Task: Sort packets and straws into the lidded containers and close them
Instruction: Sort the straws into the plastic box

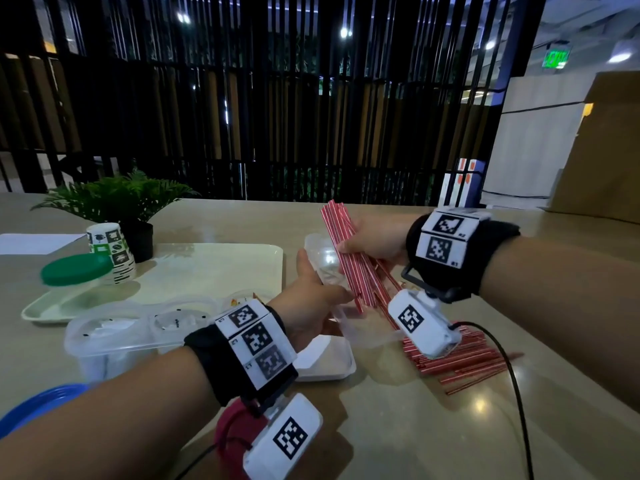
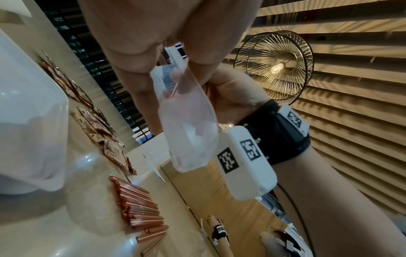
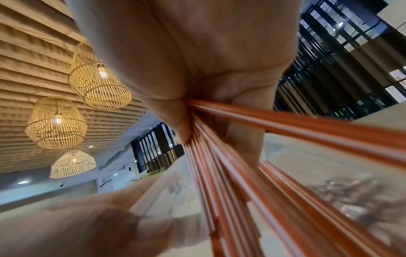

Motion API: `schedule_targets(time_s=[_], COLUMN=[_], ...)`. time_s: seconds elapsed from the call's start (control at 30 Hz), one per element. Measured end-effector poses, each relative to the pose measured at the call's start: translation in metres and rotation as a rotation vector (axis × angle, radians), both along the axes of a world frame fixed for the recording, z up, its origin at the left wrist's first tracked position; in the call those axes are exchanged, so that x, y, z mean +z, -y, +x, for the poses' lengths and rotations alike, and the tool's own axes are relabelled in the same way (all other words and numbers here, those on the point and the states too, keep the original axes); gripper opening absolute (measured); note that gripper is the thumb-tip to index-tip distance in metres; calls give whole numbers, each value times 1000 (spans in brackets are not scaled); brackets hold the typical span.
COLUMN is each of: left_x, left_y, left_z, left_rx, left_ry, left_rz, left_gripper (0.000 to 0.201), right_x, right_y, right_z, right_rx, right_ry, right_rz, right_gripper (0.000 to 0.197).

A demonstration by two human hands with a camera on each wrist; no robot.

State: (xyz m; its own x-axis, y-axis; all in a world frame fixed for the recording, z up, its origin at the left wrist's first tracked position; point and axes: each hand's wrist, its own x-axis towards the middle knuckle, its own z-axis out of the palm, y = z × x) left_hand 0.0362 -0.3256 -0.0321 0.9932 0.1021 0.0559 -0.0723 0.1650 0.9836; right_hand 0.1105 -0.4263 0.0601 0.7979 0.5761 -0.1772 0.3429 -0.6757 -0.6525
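My right hand (image 1: 370, 244) grips a bundle of red straws (image 1: 346, 254) by its middle, tilted with the top end leaning away. My left hand (image 1: 311, 296) holds a long clear plastic container (image 1: 320, 258) tipped up off the table, thumb on its rim. The bundle's lower ends lie against this container; whether they are inside it I cannot tell. In the right wrist view the straws (image 3: 241, 165) fan out from my fist. More loose red straws (image 1: 460, 355) lie heaped on the table under my right wrist. Some packets (image 2: 98, 121) lie further along the table.
A white lid (image 1: 325, 362) lies under my left wrist. A clear multi-compartment container (image 1: 114, 337) stands left of it, in front of a pale tray (image 1: 207, 268). Green lid (image 1: 74, 268), paper cups (image 1: 110, 247) and potted plant (image 1: 114, 199) are far left. Blue lid (image 1: 41, 403) and red lid (image 1: 232, 431) lie nearest.
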Motion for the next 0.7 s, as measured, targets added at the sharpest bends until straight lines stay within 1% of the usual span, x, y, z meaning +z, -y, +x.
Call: schedule_targets(time_s=[0.1, 0.2, 0.3, 0.33, 0.43, 0.53, 0.7], left_x=[-1, 0, 2, 3, 4, 4, 3], left_y=[2, 0, -3, -3, -6, -9, -13], left_z=[-2, -3, -2, -2, -2, -2, 0], left_rx=[19, 39, 70, 74, 83, 90, 88], left_ry=[0, 3, 5, -3, -12, -29, -28], left_rz=[24, 22, 16, 11, -13, -48, -52], left_gripper=[90, 89, 76, 74, 75, 71, 69], right_x=[-7, -13, -16, -16, -13, -10, -5], right_y=[-2, -1, 1, 2, 4, 8, 15], right_z=[8, 9, 10, 12, 14, 14, 11], right_rx=[-9, 16, 44, 47, 42, 35, 26], right_ry=[10, 41, 96, 113, 110, 64, -5], right_rz=[-50, -115, -174, -184, -156, -112, -20], right_gripper=[30, 31, 30, 29, 25, 28, 28])
